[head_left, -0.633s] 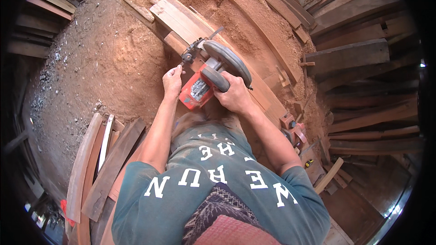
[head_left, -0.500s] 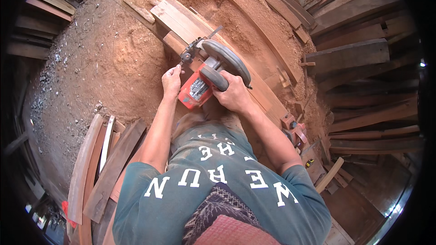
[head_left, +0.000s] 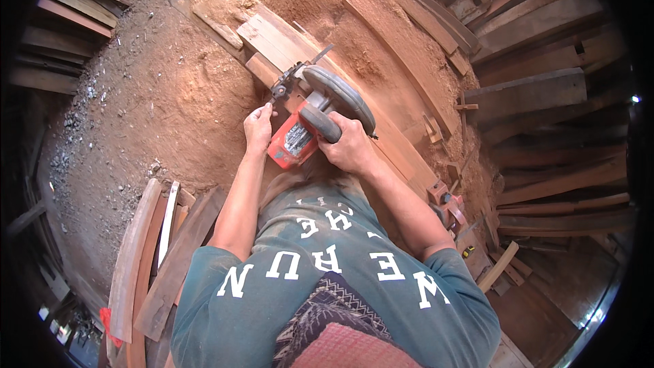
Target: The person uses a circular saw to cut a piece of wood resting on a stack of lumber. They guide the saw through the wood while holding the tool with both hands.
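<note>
A red circular saw (head_left: 289, 142) with a dark rounded blade guard (head_left: 344, 99) rests over a long wooden plank (head_left: 272, 37). My right hand (head_left: 349, 146) is wrapped round its black handle (head_left: 320, 123). Beside the saw's metal base fittings (head_left: 286, 85), my left hand (head_left: 258, 127) is closed with thumb and fingertips pinched together. What lies between those fingertips, if anything, is too small to make out. The saw hides the plank beneath it, and the blade's lower part is out of sight.
Sawdust (head_left: 197, 75) covers the ground around the work. A narrow board (head_left: 402, 61) lies to the right of the plank. Several stacked timbers (head_left: 538, 95) line the right side, and more boards (head_left: 133, 266) lean at lower left. A yellow-and-black tape measure (head_left: 468, 252) is at lower right.
The surroundings have shifted slightly right and down in view. My left fingertips have drawn back a little from the saw's fittings. My right hand keeps its grip on the handle.
</note>
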`<state>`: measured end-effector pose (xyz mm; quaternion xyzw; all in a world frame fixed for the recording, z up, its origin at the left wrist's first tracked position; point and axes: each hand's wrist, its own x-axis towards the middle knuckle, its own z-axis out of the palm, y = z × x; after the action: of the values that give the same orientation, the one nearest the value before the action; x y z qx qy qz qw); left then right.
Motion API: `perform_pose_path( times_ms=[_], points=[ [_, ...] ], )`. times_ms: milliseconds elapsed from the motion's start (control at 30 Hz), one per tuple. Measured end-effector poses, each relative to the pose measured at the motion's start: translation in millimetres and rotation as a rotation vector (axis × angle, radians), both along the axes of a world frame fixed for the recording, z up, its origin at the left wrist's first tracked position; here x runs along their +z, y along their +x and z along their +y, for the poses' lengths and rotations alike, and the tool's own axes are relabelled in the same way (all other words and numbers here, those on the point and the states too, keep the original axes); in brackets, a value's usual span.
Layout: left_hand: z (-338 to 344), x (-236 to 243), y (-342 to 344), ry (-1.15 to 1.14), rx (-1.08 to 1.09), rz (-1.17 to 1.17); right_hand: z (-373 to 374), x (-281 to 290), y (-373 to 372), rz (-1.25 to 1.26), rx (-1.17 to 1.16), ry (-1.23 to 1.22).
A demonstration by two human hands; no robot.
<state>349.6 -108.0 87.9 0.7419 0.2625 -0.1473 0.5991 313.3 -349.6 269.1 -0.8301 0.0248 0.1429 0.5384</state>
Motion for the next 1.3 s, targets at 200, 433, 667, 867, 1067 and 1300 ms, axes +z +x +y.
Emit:
perform_pose_path(
  times_ms=[200,433,667,867,1067,1300],
  points=[
    [11.4,-9.4,13.1,-0.08,0.039,0.021,12.2,1.5,12.8,-0.082,-0.024,0.016],
    [29.5,-14.5,29.1,-0.092,0.022,0.03,23.8,4.2,32.8,-0.012,0.008,-0.007],
    [40.9,-14.7,45.8,-0.021,0.023,0.126,35.4,9.2,49.0,0.011,0.021,-0.02],
    [42.3,3.8,57.8,-0.003,0.006,0.095,42.8,1.8,56.3,0.002,0.0,0.003],
    [53.6,-5.7,64.9,-0.081,0.046,0.06,53.5,4.4,66.5,-0.077,-0.005,0.013],
    [64.2,-14.4,75.4,-0.087,0.065,0.048,62.7,-0.6,76.4,-0.07,-0.007,-0.01]
  ],
)
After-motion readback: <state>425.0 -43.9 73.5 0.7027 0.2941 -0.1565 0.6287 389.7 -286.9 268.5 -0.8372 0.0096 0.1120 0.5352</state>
